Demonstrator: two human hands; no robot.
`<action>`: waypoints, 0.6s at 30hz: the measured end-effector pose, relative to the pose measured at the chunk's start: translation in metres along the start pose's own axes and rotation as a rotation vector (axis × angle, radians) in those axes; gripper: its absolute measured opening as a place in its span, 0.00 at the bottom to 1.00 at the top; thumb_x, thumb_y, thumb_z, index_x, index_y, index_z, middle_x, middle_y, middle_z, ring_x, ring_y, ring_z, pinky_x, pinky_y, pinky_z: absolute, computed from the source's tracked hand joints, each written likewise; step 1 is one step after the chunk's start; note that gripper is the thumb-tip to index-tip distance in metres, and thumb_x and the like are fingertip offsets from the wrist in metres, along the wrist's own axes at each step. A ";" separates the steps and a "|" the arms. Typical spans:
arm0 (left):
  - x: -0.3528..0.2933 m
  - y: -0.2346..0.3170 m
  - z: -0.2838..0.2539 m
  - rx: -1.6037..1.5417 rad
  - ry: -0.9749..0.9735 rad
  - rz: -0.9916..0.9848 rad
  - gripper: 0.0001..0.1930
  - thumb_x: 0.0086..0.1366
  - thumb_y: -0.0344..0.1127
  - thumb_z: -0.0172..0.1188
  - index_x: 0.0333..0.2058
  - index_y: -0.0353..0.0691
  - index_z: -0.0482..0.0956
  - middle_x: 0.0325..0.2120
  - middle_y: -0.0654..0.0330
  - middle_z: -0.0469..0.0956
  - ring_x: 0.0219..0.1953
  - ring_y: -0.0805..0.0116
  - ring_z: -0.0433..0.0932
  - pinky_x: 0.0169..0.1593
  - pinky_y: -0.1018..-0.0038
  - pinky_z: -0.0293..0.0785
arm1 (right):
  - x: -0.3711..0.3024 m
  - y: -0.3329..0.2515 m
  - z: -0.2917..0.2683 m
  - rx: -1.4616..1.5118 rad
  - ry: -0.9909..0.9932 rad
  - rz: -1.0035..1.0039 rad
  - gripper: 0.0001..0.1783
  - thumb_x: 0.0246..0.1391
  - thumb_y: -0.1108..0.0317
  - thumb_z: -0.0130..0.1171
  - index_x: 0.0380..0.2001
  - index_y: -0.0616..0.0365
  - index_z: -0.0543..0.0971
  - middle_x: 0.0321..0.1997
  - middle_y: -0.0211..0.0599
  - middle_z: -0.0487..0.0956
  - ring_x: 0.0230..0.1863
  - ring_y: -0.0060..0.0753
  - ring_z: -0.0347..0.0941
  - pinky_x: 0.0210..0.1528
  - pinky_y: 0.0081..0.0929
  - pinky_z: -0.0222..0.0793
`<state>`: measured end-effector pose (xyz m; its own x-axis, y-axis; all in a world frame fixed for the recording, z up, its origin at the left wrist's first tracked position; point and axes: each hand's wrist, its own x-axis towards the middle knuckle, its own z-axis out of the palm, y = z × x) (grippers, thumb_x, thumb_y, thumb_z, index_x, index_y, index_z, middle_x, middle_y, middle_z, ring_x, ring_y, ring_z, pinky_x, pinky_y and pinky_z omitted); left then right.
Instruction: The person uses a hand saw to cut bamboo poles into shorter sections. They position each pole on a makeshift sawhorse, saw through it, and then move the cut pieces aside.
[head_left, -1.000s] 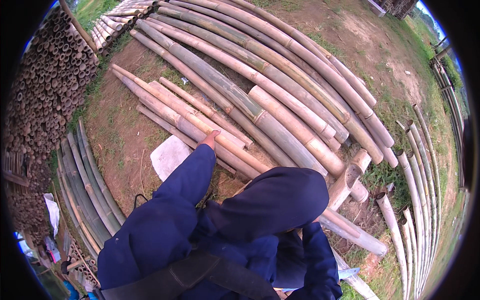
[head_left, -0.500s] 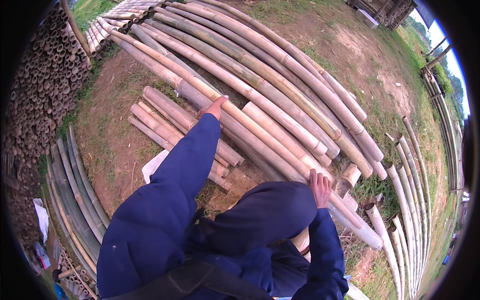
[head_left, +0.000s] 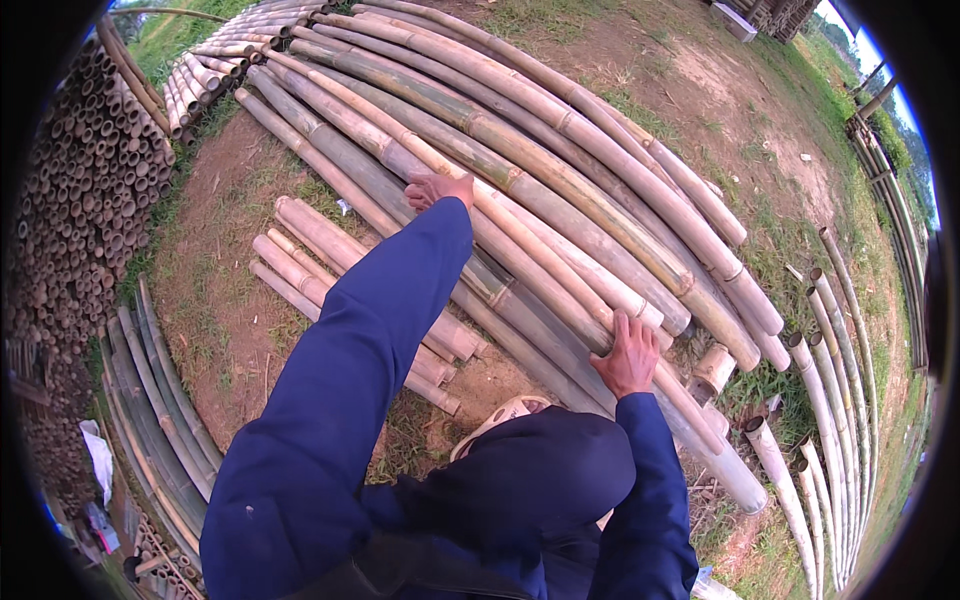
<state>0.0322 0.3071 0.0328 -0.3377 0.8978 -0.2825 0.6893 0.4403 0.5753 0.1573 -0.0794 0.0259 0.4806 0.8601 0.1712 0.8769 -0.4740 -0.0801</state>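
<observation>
A row of long bamboo poles (head_left: 560, 190) lies on the ground, running from upper left to lower right. My left hand (head_left: 437, 187) is stretched out in a dark blue sleeve and rests, fingers down, on one of the poles near the row's left edge. My right hand (head_left: 627, 356) grips a pole (head_left: 540, 290) lower down, close to its cut end. Both hands seem to be on the same or neighbouring poles; I cannot tell which. My bent knee in dark blue trousers (head_left: 540, 480) hides the ground below.
Several short bamboo pieces (head_left: 330, 270) lie left of the row. A stack of cut bamboo ends (head_left: 80, 190) fills the left side. More poles lie at lower left (head_left: 150, 400) and at the right (head_left: 830, 380). A cut stump (head_left: 712, 368) sits by my right hand.
My left hand has slid further up along the pole. My right hand has come forward from beside my knee and closed on a pole near its end. The view has tilted.
</observation>
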 end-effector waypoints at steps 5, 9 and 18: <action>-0.070 -0.054 0.014 0.111 -0.029 1.432 0.38 0.60 0.52 0.69 0.64 0.42 0.66 0.61 0.51 0.66 0.66 0.48 0.64 0.68 0.54 0.59 | 0.002 -0.005 0.001 -0.003 -0.019 -0.034 0.50 0.27 0.57 0.81 0.59 0.50 0.71 0.43 0.38 0.73 0.47 0.45 0.73 0.55 0.45 0.65; -0.119 -0.079 0.041 0.031 -0.509 1.922 0.34 0.61 0.64 0.64 0.56 0.45 0.75 0.51 0.55 0.76 0.60 0.53 0.71 0.67 0.55 0.59 | 0.003 -0.001 0.002 0.037 0.005 -0.043 0.45 0.36 0.53 0.79 0.59 0.50 0.72 0.43 0.39 0.73 0.48 0.46 0.72 0.55 0.44 0.64; -0.129 -0.066 0.057 0.022 -0.248 1.945 0.28 0.66 0.67 0.55 0.43 0.45 0.80 0.40 0.58 0.76 0.49 0.57 0.73 0.57 0.58 0.64 | 0.002 0.018 -0.028 0.100 0.019 0.041 0.22 0.60 0.54 0.64 0.56 0.44 0.78 0.44 0.43 0.74 0.48 0.50 0.74 0.49 0.47 0.69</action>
<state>0.0669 0.1621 -0.0121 0.8441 0.0614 0.5326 -0.0409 -0.9831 0.1782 0.1739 -0.0910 0.0520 0.5165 0.8363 0.1840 0.8538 -0.4866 -0.1852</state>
